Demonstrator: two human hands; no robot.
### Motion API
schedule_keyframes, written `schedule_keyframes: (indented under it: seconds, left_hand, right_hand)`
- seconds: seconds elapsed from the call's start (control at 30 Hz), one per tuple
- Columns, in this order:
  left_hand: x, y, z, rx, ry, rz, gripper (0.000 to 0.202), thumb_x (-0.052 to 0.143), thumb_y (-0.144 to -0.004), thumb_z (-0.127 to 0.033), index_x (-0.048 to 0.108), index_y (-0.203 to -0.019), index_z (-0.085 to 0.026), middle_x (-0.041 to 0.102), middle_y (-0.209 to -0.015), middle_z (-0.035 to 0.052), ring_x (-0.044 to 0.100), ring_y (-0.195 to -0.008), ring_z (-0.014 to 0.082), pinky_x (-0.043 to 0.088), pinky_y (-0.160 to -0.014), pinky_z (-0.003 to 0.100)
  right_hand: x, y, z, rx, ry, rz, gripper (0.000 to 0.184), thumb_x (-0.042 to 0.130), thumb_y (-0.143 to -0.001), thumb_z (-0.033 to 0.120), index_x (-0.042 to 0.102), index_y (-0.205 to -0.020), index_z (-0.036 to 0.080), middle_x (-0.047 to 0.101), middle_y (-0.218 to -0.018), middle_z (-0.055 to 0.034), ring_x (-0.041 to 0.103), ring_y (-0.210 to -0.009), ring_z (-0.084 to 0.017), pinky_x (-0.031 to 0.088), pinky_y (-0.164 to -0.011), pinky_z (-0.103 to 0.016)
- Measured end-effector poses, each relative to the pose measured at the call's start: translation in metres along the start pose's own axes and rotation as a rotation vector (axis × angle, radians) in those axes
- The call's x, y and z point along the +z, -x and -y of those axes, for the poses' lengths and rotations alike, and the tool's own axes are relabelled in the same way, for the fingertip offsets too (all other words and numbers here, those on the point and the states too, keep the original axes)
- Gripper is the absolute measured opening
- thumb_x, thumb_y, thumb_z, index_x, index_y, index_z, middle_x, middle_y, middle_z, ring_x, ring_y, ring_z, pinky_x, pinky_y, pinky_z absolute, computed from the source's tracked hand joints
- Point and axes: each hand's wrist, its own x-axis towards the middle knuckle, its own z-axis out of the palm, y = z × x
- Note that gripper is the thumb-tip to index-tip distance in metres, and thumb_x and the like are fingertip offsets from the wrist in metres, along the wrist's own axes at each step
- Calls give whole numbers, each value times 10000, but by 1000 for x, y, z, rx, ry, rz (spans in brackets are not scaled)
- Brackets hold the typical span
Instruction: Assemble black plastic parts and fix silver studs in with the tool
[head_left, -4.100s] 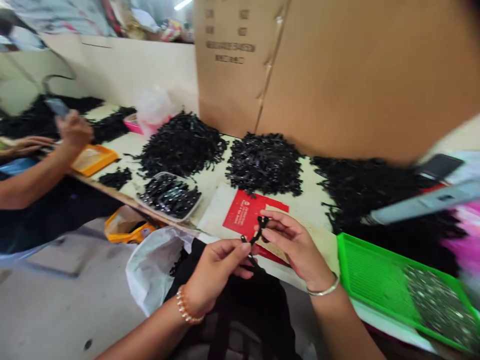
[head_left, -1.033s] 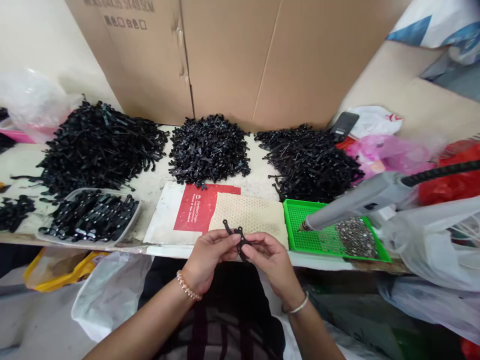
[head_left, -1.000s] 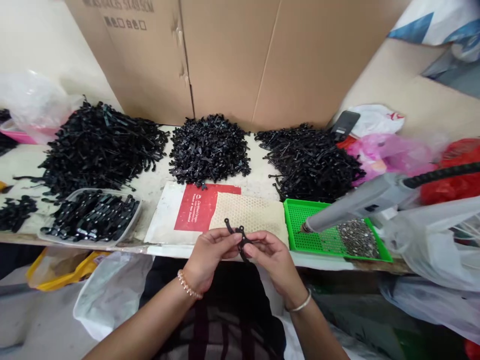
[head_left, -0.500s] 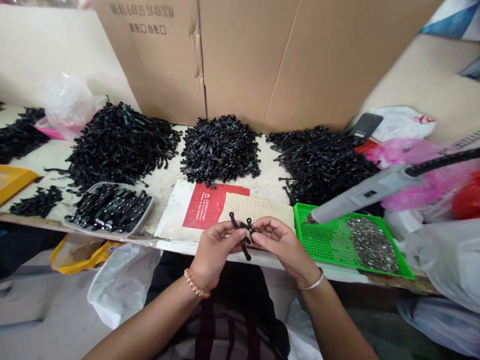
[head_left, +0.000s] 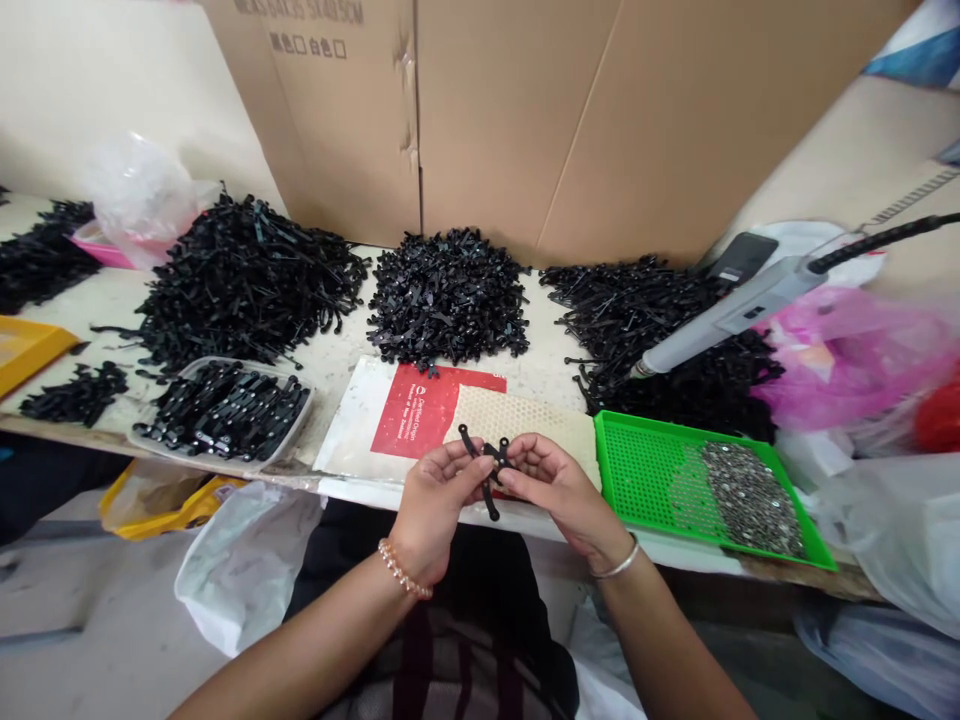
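Between finger and thumb, my left hand (head_left: 439, 500) pinches a long black slotted strip (head_left: 491, 503) with a round eye at each end. My right hand (head_left: 559, 490) grips a shorter black link piece (head_left: 504, 446), also with a round eye. The two pieces meet or overlap between my fingertips; whether they are joined I cannot tell. Below them lies a cream textured pad (head_left: 517, 405) on a red and white printed bag (head_left: 411, 410). To the right, a green perforated tray (head_left: 637, 480) holds many small metal fasteners (head_left: 754, 500).
Black part heaps stand at left (head_left: 240, 280), centre (head_left: 450, 295) and right (head_left: 637, 300). A clear tub (head_left: 300, 420) of black assemblies sits front left. A grey electric screwdriver (head_left: 727, 315) hangs over the right heap. A large cardboard sheet (head_left: 510, 120) leans behind.
The hanging screwdriver has swung up and away from the green tray. The view has shifted slightly. Both hands keep hold of the black pieces, nearly unmoved.
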Motion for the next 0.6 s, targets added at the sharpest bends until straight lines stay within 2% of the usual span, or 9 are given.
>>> schedule_keyframes:
  seconds: [0.2, 0.37, 0.5, 0.6]
  left_hand:
    - [-1, -1, 0, -42, 73, 8, 387, 857, -573, -246, 657, -888, -141, 698, -798, 20, 650, -677, 121, 522, -626, 205]
    - [-2, -3, -4, -133, 120, -11, 338, 829, -622, -175, 664, -916, -145, 703, -796, 20, 648, -644, 108, 520, -602, 188]
    - [-6, -7, -1, -205, 149, 40, 210, 791, -689, -175, 692, -868, -127, 707, -795, 35, 643, -668, 93, 513, -623, 160]
    - [-9, -10, 3, -240, 153, 118, 136, 775, -717, -194, 712, -798, -105, 710, -809, 50, 644, -721, 95, 514, -675, 149]
  right_hand:
    - [3, -1, 0, 36, -59, 1, 340, 816, -700, 370, 578, -867, 195, 569, -843, 11, 587, -763, -125, 560, -710, -253]
    - [2, -2, -2, 67, -99, 14, 355, 819, -698, 371, 558, -857, 192, 568, -832, 15, 599, -718, -121, 563, -657, -240]
    - [4, -1, -6, 1, -97, -33, 336, 813, -713, 355, 574, -899, 209, 566, -882, 7, 586, -760, -125, 565, -691, -255]
    - [9, 3, -10, -117, 19, -74, 258, 765, -772, 358, 609, -921, 218, 574, -889, -16, 577, -769, -137, 552, -703, -260]
